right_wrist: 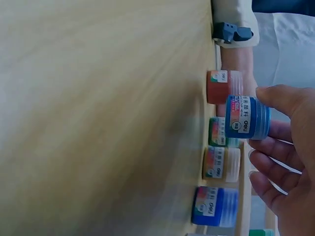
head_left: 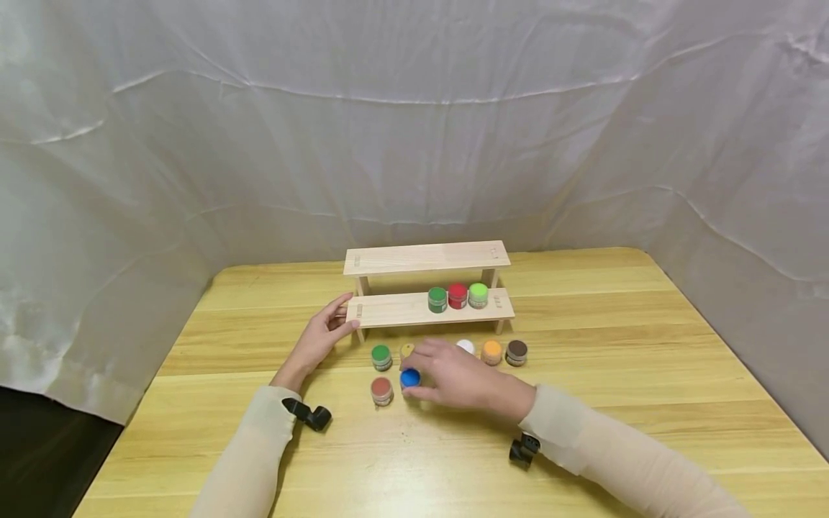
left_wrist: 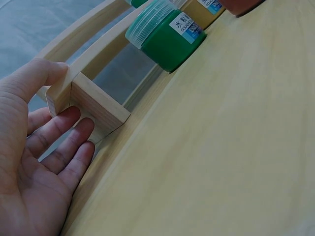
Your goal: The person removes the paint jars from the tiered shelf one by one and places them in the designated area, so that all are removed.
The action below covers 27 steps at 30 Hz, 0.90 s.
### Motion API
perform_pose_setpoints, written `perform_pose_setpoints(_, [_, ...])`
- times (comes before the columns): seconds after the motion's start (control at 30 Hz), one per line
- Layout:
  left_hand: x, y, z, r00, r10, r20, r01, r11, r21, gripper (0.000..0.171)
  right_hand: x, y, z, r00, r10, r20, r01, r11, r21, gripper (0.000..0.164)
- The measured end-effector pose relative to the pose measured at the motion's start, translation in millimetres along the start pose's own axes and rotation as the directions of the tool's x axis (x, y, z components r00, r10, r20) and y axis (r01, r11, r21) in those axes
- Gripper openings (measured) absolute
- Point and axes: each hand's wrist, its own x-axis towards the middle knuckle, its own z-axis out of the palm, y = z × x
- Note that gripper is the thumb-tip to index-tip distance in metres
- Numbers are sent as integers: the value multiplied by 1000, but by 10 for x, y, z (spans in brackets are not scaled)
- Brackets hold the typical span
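A two-tier wooden stand stands at the back of the table. My left hand holds the left end of its lower board, thumb on top and fingers underneath. My right hand pinches a blue paint jar by its clear lid, between thumb and fingers. In the right wrist view that jar is off the table. Near it stand a reddish-brown jar, a green jar and a yellow-ochre jar. Another blue jar is hidden behind my right hand in the head view.
On the lower board's right half sit a dark green jar, a red jar and a light green jar. Before the stand are a white jar, an orange jar and a dark brown jar. Grey sheeting hangs behind.
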Motion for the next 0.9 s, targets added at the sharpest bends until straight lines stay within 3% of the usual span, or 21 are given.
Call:
perform_pose_setpoints(0.27, [2,26,1,1000,0,13,1,998,-61,64,0,-29,87,999,-30,10,30,999,-28,33])
perform_pose_setpoints(0.5, [-94,302,17,1000,4,28,-3,999,-32,60,4,-27,128,1000,-15,15,15,999,-39,35])
perform_pose_setpoints(0.9, [-116,340,27,1000,-2,26,3,999,-33,58,-18,-5,33,998,7,59,-8,1000,15,41])
